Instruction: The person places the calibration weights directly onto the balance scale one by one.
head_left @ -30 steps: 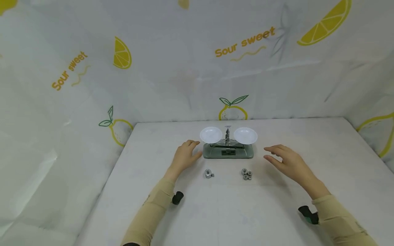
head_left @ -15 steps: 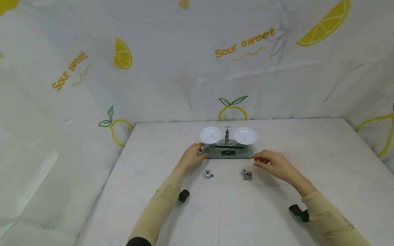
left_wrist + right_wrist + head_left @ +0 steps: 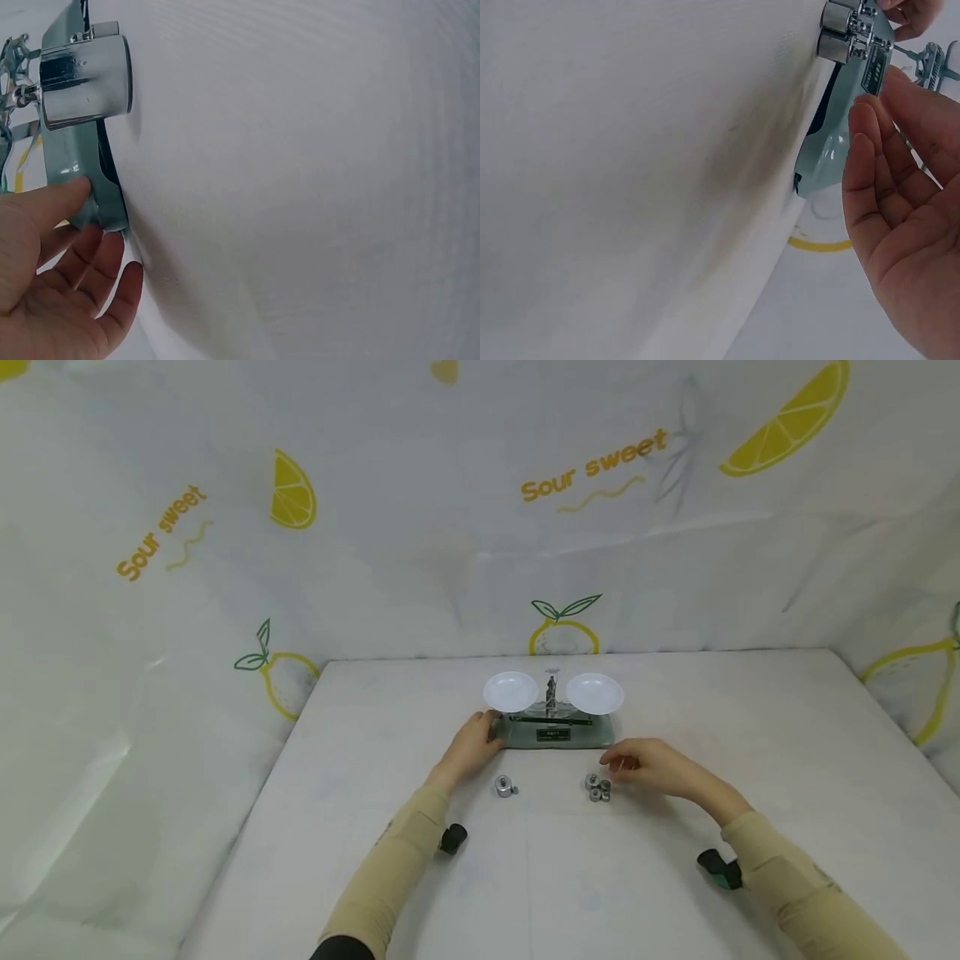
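Note:
A grey-green balance scale (image 3: 553,735) with two white pans (image 3: 511,691) stands mid-table. My left hand (image 3: 483,735) touches the left end of its base; in the left wrist view the left hand (image 3: 94,225) lies with straight fingers against the base (image 3: 75,150). A single metal weight (image 3: 504,786) sits in front of the scale and shows as the weight (image 3: 86,75) there. My right hand (image 3: 618,766) hovers with relaxed fingers just right of a cluster of small weights (image 3: 597,787), holding nothing. The right hand (image 3: 877,112) is spread near the weights (image 3: 847,30).
The white table (image 3: 675,860) is walled by lemon-print sheeting (image 3: 375,527) at the back and both sides. Black wrist cameras (image 3: 453,839) sit on my tan sleeves.
My right hand has drawn in leftward and toward me, from beside the scale's right end to the weight cluster. My left hand has closed onto the scale's left end.

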Demonstrator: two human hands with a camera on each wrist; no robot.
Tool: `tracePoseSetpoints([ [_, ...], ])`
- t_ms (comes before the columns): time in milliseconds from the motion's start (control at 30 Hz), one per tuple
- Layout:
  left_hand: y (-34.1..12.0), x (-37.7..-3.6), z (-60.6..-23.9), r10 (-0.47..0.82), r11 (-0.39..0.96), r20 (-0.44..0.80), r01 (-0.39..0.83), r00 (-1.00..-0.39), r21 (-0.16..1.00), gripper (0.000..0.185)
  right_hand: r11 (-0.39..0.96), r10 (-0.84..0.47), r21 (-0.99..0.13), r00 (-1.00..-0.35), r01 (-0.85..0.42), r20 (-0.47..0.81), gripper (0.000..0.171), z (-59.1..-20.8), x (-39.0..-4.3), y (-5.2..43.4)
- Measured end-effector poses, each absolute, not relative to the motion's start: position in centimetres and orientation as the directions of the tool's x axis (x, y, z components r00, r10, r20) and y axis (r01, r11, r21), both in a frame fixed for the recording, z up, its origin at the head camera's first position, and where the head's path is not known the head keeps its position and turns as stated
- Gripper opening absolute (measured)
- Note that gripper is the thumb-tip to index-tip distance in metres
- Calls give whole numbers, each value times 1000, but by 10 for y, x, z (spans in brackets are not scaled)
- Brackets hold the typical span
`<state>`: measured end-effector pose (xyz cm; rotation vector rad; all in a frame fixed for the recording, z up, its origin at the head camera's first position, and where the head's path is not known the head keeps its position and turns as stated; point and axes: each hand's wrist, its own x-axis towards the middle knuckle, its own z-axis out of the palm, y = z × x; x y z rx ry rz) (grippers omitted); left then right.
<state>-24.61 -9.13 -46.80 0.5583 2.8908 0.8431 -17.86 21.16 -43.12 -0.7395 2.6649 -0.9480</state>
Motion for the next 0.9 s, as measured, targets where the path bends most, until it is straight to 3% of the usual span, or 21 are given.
tracePoseSetpoints([
  [533,-99,-252,-478,353,709,-11,260,-935,656,54,698,-584,-620,-787,-359,-201,16,-439,-188,207],
  [900,-106,-253,-478,304,652,-46,173,-951,738,49,702,-580,-615,-789,-359,-202,12,-445,-190,204],
])
